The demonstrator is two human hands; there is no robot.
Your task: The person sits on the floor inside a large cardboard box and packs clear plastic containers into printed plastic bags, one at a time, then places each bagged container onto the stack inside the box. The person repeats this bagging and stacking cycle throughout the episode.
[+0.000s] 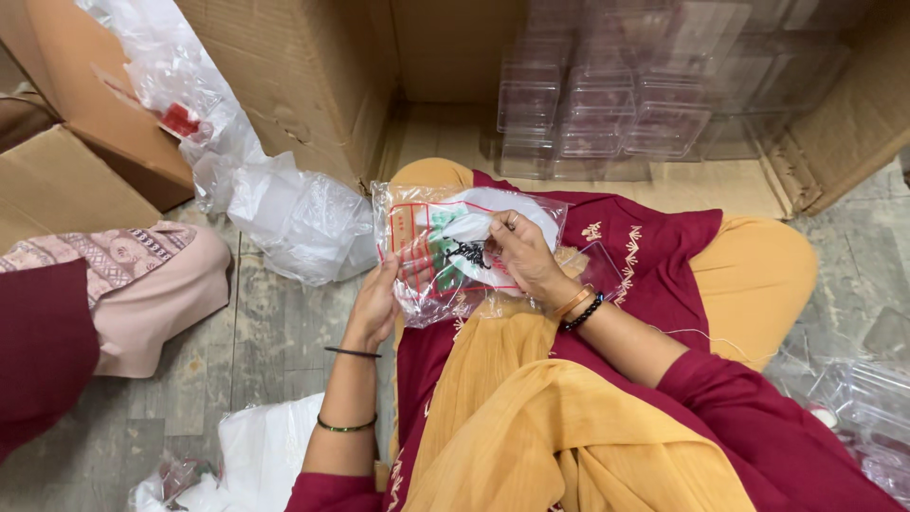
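Cardboard boxes close off the far side, one lying open with stacked clear plastic containers inside; grey tiled floor to the left, partly taken up by crumpled plastic wrapping and another person's knee in pink cloth. Little free room, then: boxes ahead, more clear containers at the right edge, open floor only in a narrow strip at left. Held over the lap, a clear printed plastic bag. Left hand pinching the bag's lower left edge, steadying it. Right hand curled at the bag's mouth, fingers closed on a white item with black thread or trim. Seemingly midway: item partly in, bag not yet sealed, many containers unfilled
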